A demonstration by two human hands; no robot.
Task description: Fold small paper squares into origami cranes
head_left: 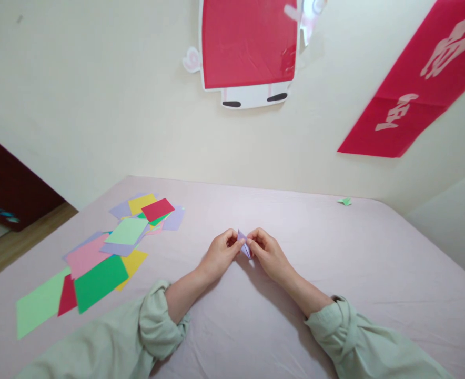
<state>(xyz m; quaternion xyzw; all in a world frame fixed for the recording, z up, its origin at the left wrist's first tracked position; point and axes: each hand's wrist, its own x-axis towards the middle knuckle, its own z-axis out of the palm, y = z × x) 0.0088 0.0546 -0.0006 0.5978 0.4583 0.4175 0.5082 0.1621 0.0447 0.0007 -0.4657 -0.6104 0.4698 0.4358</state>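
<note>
A small folded piece of purple paper (245,247), narrow and pointed at both ends, is held up between my two hands near the middle of the table. My left hand (223,251) pinches its left side, thumb in front. On the other side my right hand (267,251) grips it between thumb and curled fingers. A crease or slit runs down its lower half. My fingertips cover part of the paper's edges.
Loose sheets of coloured paper (101,284) lie overlapping on the left of the cloth-covered table (232,326). A small folded green paper piece (345,201) rests near the far right edge. Behind the table rises a wall (145,116) with red decorations (250,47).
</note>
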